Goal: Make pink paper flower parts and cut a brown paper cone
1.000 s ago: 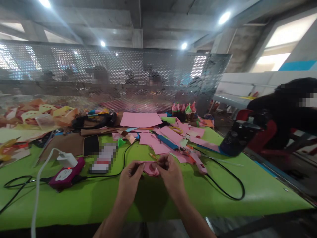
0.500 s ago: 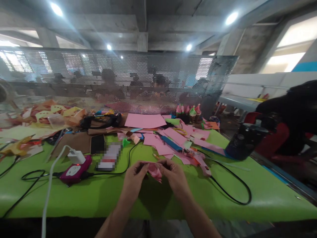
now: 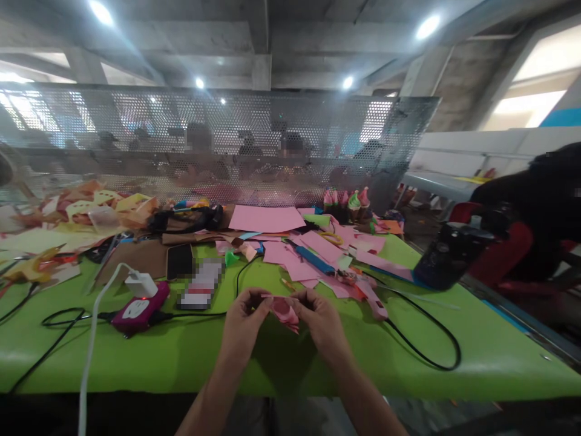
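Observation:
Between my hands, above the near part of the green table (image 3: 181, 357), is a folded piece of pink paper (image 3: 285, 310). Its layers curve into a small cup-like shape, with pointed folds hanging toward the lower right. My left hand (image 3: 247, 315) pinches its left edge between thumb and fingers. On the other side, my right hand (image 3: 316, 316) pinches the right edge the same way. The fingers partly cover the paper's top edge. Just beyond my right hand lie loose pink sheets (image 3: 285, 261) and a pink-handled tool with a cord (image 3: 376, 306), probably a glue gun.
A magenta power strip (image 3: 141, 309) with a white plug and a phone (image 3: 202, 284) lie to the left. Cords cross the table. A dark cup (image 3: 447, 254) stands at the right edge. Paper scraps (image 3: 104, 206) pile up before a perforated screen (image 3: 227, 139). A person (image 3: 544, 200) sits at right.
The pink paper has turned slightly in my fingers, so its rounded opening shows more. Both hands keep their pinch and stay in nearly the same place.

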`<state>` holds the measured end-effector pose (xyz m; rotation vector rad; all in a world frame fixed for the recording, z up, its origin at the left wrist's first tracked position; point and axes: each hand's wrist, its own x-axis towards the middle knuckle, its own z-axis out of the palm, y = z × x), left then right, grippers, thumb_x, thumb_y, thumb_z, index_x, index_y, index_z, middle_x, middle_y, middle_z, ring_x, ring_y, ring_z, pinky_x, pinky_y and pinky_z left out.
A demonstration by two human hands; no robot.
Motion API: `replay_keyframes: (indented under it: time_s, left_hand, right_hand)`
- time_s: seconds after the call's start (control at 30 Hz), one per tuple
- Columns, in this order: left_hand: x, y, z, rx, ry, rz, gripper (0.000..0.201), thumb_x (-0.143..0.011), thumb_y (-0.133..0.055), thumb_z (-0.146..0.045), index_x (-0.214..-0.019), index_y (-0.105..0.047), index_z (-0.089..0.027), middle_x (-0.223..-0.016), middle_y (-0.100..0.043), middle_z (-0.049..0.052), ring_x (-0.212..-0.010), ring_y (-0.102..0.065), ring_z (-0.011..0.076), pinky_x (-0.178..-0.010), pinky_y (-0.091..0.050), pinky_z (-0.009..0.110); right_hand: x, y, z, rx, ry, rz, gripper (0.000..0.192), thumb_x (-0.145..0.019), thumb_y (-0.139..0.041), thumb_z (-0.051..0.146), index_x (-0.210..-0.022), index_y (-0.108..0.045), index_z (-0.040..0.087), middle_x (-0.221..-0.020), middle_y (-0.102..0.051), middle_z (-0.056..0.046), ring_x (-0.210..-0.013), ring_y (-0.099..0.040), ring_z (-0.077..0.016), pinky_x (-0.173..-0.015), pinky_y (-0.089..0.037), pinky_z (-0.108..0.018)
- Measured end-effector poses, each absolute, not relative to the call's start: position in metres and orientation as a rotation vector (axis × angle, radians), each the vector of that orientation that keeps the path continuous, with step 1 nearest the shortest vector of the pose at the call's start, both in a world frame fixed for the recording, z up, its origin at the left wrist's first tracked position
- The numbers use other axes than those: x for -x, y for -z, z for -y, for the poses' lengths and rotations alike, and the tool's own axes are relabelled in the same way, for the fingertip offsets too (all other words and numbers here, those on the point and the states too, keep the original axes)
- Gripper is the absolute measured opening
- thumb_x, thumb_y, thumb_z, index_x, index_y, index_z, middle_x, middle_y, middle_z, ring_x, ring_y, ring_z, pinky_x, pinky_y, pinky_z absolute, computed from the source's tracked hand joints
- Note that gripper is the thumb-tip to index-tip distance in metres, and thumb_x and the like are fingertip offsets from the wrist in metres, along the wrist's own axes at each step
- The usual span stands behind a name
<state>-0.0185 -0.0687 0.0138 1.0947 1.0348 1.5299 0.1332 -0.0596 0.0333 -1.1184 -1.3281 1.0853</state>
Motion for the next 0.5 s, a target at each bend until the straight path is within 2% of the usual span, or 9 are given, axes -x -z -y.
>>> replay_keyframes:
  time_s: [0.5]
  left_hand:
    - [0.0183,-0.0135,0.0709,-1.051,-1.528,-1.033,0.02,-0.072,-0.072,-0.035,-0.081,-0.067,-0.017,-0.075,-0.068,0.001,-0.072,-0.062,0.0136,-0.066,-0.048,0.022]
  right_hand:
    - [-0.1331,-0.0347,0.0614,1.134,-1.05,1.355,0.03,-0.068,-0.072,0.046,-0.066,-0.063,0.017,-0.059,-0.058,0.001,-0.057,-0.05,-0.0153,-0.054,-0.039,-0.026]
